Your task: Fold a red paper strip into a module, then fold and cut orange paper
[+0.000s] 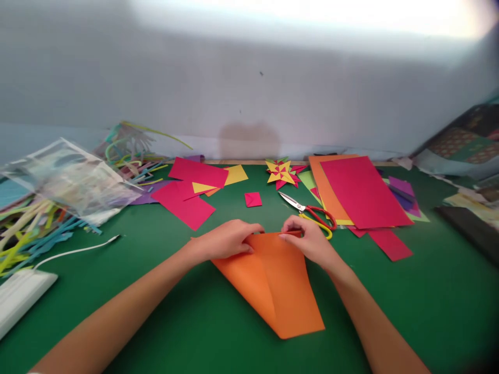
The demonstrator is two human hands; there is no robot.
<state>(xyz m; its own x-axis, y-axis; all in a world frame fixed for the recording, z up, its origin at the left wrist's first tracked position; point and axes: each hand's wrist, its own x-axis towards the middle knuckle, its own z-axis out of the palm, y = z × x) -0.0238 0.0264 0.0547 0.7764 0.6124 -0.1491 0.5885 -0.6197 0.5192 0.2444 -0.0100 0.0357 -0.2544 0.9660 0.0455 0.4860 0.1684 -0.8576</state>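
Observation:
An orange sheet of paper (278, 280) is partly folded over, with a slanting edge on its left side and a flat strip at the lower right. My left hand (232, 240) grips the upper left part of the sheet between thumb and fingers. At the upper right corner, my right hand (306, 239) pinches the paper's top edge. Just beyond the right hand lies a pair of scissors (307, 208) with red and yellow handles. A small folded red square (253, 199) rests past the paper, between the hands.
Red sheets (191, 205) and yellow pieces (236, 174) lie at the back left. A yellow and red paper star (281, 173) stands near the wall. Stacked red and orange sheets (364, 192) lie right. Colored strips (27, 228), a plastic bag (74, 182) and a white power bank-like box (23, 296) with a cable occupy the left.

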